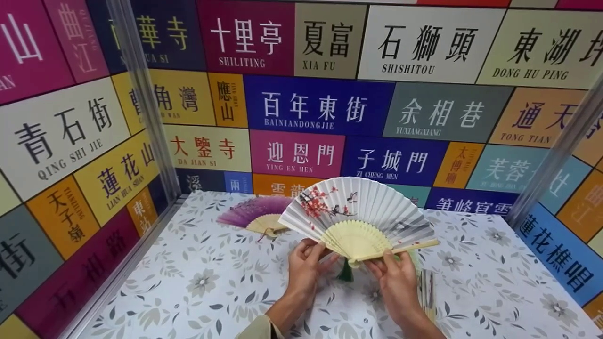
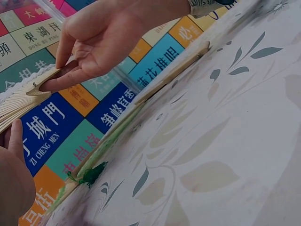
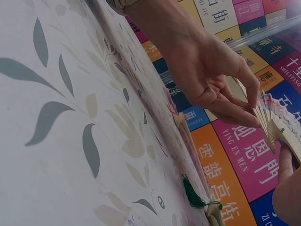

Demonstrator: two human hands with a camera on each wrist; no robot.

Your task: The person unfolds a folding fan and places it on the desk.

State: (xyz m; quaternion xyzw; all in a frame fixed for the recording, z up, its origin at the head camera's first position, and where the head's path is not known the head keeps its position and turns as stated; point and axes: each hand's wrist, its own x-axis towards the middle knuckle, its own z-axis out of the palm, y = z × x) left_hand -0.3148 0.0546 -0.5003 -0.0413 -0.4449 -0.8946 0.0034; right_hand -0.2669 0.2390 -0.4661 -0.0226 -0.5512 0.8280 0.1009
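White fan (image 1: 360, 209) is held spread above the table (image 1: 226, 313), left hand (image 1: 304, 270) pinching its left edge, right hand (image 1: 398, 278) its right; purple fan (image 1: 256, 212) lies far left.

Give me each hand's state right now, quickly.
Left hand: closed, pinching the spread white fan at its left side.
Right hand: closed, pinching the same fan at its right side.
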